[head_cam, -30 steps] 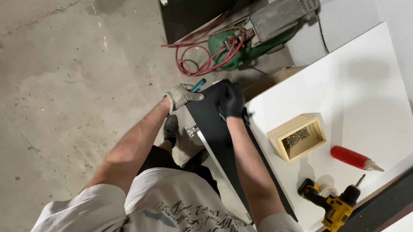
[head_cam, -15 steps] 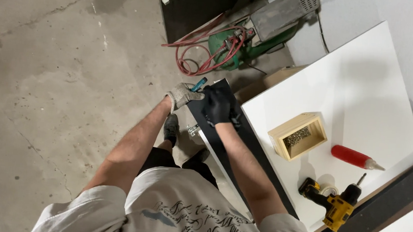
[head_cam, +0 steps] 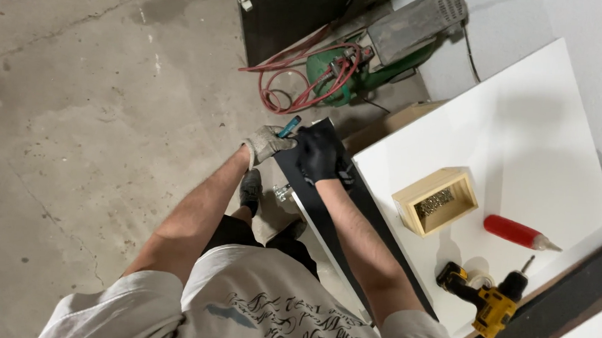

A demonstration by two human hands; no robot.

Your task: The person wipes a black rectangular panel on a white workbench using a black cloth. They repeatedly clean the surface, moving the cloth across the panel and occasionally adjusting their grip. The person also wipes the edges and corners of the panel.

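Down at the far end of a long black panel [head_cam: 353,228], both gloved hands work close together. The left hand [head_cam: 266,144], in a grey work glove, is clenched around a teal marker [head_cam: 289,126], whose tip pokes out just past the fingers toward the panel's upper corner. The right hand [head_cam: 318,153], in a black glove, lies flat on the black panel, fingers spread and pressing on its surface rather than gripping anything. That panel runs from under the right-hand fingers back along the forearm, standing on edge against a white board [head_cam: 526,134]. Well apart from the fingers, on the white board, sit a small wooden box [head_cam: 435,200] of screws, a red glue bottle [head_cam: 518,232] lying on its side, and a yellow cordless drill [head_cam: 488,299]. Beyond the fingertips, on the concrete floor [head_cam: 75,106], a red hose [head_cam: 299,78] coils beside a green compressor [head_cam: 363,61].
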